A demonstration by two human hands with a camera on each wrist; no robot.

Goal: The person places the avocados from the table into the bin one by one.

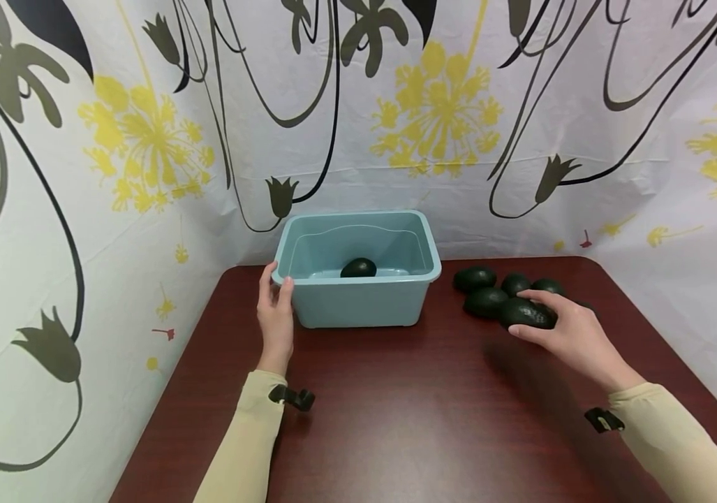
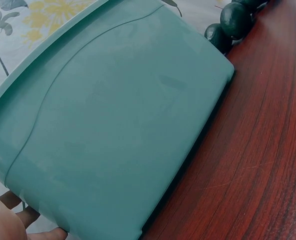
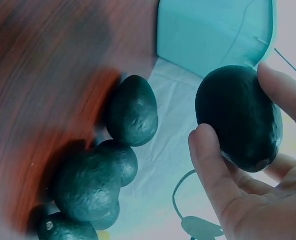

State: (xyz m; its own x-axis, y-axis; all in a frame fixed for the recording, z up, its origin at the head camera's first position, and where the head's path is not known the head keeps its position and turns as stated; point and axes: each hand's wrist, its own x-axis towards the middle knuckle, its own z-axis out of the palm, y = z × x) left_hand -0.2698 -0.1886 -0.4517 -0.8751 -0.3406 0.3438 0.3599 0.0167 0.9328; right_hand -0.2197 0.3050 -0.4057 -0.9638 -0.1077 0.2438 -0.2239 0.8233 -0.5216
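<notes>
My right hand [image 1: 578, 340] holds a dark green avocado [image 1: 526, 314] between thumb and fingers, in front of the other avocados at the table's right. The right wrist view shows this held avocado [image 3: 237, 117] lifted, apart from the others. At the light blue plastic bin [image 1: 358, 304], my left hand [image 1: 276, 323] grips the front left corner, thumb at the front rim and fingers at the left side. Its fingers are partly cut off at the lower corner of the left wrist view. One avocado [image 1: 358, 268] lies inside the bin.
Several loose avocados [image 1: 475, 279] cluster right of the bin, near the back edge of the dark red wooden table [image 1: 396, 412]. A white patterned cloth [image 1: 345, 154] hangs directly behind the table and along both sides.
</notes>
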